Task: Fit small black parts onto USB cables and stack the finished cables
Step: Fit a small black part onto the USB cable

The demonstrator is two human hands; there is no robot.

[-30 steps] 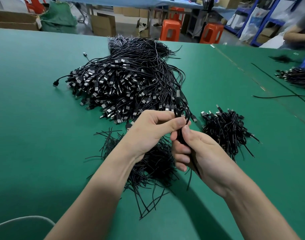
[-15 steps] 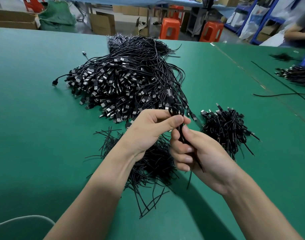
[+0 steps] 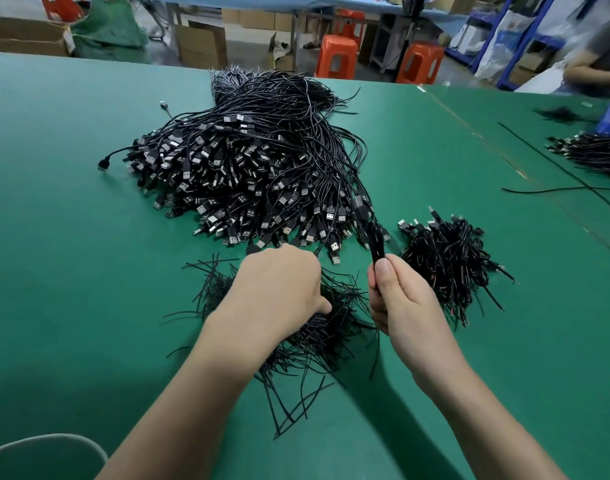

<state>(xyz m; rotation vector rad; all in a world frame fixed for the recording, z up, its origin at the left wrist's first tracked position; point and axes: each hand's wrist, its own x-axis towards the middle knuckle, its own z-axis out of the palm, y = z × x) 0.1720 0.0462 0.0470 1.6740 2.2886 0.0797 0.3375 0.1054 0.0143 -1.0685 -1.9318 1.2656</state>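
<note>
In the head view, the right hand [image 3: 400, 299] is pinching one USB cable [image 3: 374, 237] between thumb and curled fingers, holding it up over the green table [image 3: 71, 271]; the cable is rising between the big heap of cables [image 3: 244, 174] and a smaller pile [image 3: 448, 258] to the right. The left hand [image 3: 279, 289] is lying palm-down on the scatter of thin black parts [image 3: 331, 337]; its fingers are hidden, so whether it is holding anything cannot be told.
</note>
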